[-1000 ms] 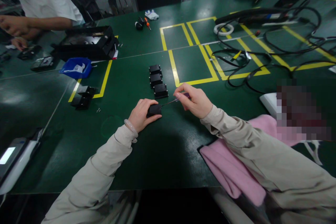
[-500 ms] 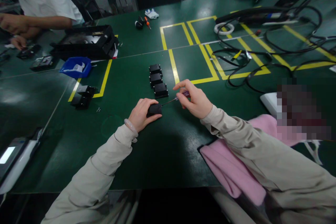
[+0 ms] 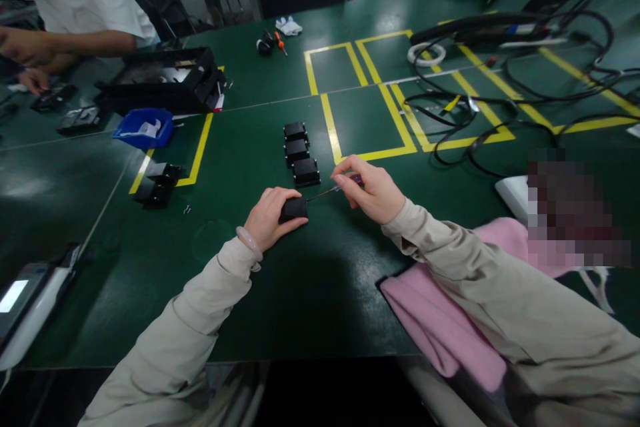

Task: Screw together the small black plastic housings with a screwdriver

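Observation:
My left hand grips a small black box against the green table, thumb on the near side and fingers over the far side. A screwdriver is pinched between the thumb and fingers of my right hand. Its thin shaft slants down to the left, and the tip meets the right end of the box; the exact contact point is too small to make out. Just beyond my hands, three similar black boxes stand in a row, with small bright screws at their ends.
Left of my hands lie more black parts, loose screws and a blue bin. A black tray stands behind, near a co-worker's arm. Cables sprawl at right. Pink cloth lies under my right forearm.
The fingers of my right hand have closed in around the screwdriver, the index finger drawing nearer the thumb. My left hand and the box have stayed in place.

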A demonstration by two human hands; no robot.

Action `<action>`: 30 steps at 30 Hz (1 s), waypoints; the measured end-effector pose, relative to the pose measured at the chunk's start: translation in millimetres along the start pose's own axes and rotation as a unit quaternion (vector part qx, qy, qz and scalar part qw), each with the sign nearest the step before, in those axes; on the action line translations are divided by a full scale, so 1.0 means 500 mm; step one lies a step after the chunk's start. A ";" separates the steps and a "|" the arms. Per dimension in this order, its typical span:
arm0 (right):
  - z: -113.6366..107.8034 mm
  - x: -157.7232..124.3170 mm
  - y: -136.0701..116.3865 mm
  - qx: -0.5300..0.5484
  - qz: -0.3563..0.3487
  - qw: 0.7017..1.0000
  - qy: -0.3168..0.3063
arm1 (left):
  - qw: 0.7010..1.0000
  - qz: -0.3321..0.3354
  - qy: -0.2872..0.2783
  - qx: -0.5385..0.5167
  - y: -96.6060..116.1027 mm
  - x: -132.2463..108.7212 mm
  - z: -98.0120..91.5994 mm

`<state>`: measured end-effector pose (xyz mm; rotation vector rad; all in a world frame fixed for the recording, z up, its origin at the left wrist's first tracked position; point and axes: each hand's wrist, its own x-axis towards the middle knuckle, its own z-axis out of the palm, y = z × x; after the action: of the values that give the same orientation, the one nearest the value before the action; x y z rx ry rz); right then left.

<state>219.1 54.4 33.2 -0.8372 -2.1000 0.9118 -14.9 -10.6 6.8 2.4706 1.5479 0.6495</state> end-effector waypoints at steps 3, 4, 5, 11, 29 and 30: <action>0.000 0.000 -0.001 -0.001 -0.012 1.000 0.010 | 1.000 0.001 0.001 -0.002 0.000 0.000 0.000; 0.000 0.000 -0.001 -0.005 -0.017 1.000 0.015 | 1.000 0.003 0.001 -0.003 0.000 0.000 0.000; 0.000 0.000 -0.001 -0.009 -0.019 1.000 0.018 | 1.000 0.004 0.002 -0.003 -0.001 0.000 0.000; -0.001 0.001 -0.002 -0.015 -0.014 1.000 0.002 | 1.000 0.002 0.000 -0.002 0.000 0.001 0.000; 0.001 0.001 0.002 -0.011 -0.016 1.000 0.006 | 1.000 0.015 0.010 -0.003 -0.002 0.000 0.001; 0.001 0.001 0.002 -0.011 -0.017 1.000 0.006 | 1.000 0.017 0.012 -0.003 -0.002 0.000 0.001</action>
<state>218.8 55.3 32.4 -0.8132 -2.1112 0.8653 -15.5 -10.0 5.9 2.4980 1.5129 0.6918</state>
